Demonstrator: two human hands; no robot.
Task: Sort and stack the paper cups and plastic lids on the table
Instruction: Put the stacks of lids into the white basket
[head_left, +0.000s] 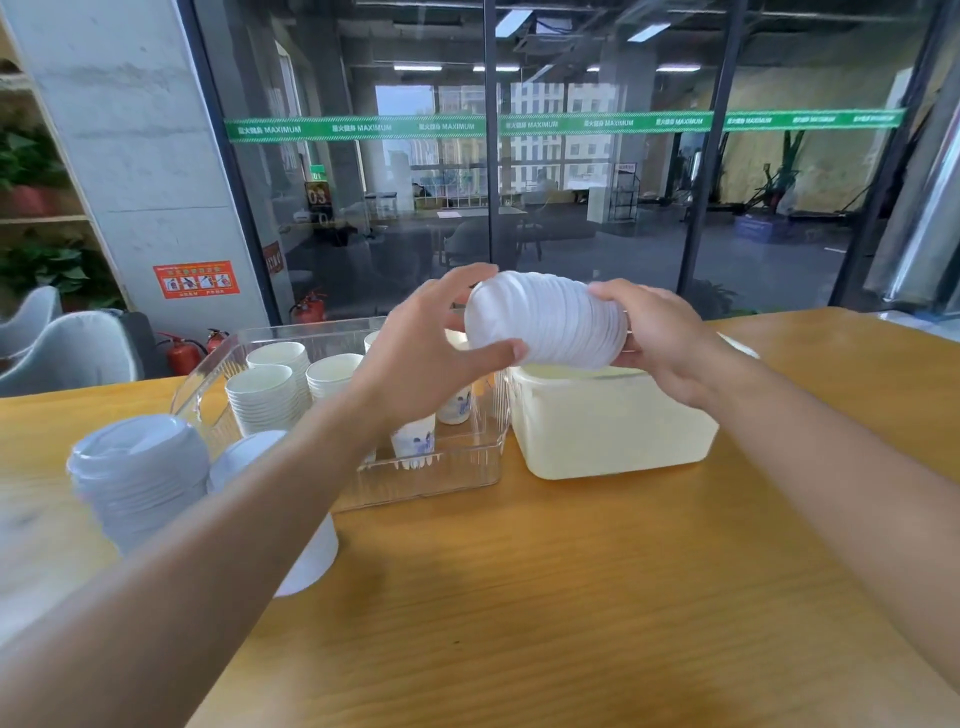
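While the wooden, yellow-brown desk (571, 597) carries everything, the clear, ribbed plastic bin (457, 467) serves as the landmark, and the sorting looks well along but unfinished. Inside that bin stand several nested stacks of white paper cups (265, 395), with a few printed blue-and-white paper cups (413, 441) near its front wall. Just right of the bin, touching or nearly so, sits a translucent, pale-yellow rectangular tub (613, 426); what it holds cannot be told. Left of the bin, a tall pile of white plastic dome lids (137, 467) rests on the desk, and beside it a white upturned cup stack (311, 551) is partly hidden by the forearm; both seem yet to be placed. Above the bin's right end, a sideways stack of white plastic lids (545, 319) is held in the air. Its left end is gripped by the left hand (431, 338), fingers spread and curled round it, while the right hand (654, 338) clasps the right end.
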